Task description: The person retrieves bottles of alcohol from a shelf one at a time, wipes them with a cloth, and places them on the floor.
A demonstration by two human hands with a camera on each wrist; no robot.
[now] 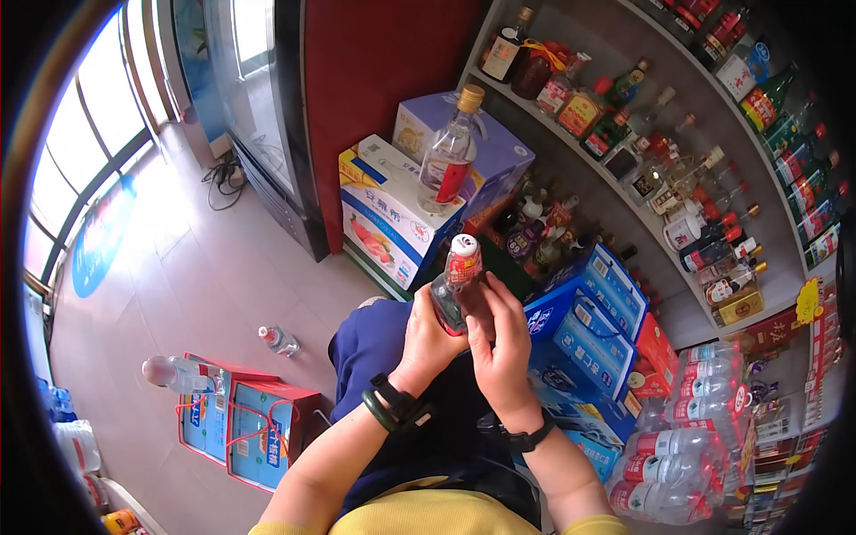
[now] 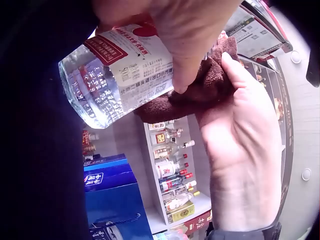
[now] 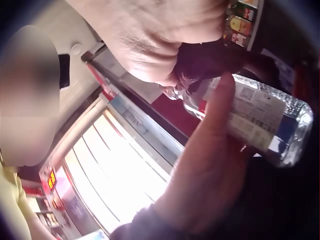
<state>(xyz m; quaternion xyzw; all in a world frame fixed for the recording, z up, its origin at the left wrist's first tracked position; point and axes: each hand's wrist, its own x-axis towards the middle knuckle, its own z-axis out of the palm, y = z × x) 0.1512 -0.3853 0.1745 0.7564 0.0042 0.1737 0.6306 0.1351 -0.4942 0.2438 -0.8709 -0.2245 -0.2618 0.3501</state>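
Observation:
My left hand (image 1: 430, 341) grips a clear glass liquor bottle (image 1: 452, 290) in front of my lap, its neck pointing away from me. The bottle has a white cap and a red-and-white neck wrap. In the left wrist view, printed text covers the white label of the bottle (image 2: 142, 62). My right hand (image 1: 505, 352) holds a brown cloth (image 1: 480, 308) against the bottle's side. Bunched folds of the cloth (image 2: 216, 75) show between thumb and fingers near the neck. From the right wrist, the left thumb lies along the bottle (image 3: 262, 117), its base free.
Ahead, a taller gold-capped bottle (image 1: 448, 156) stands on a white carton (image 1: 388, 218). Blue boxes (image 1: 584, 343) and shrink-wrapped water bottles (image 1: 669, 477) sit at right, below a bottle shelf (image 1: 615, 169). At left are gift bags (image 1: 259, 432) and a small bottle (image 1: 278, 341) on the floor.

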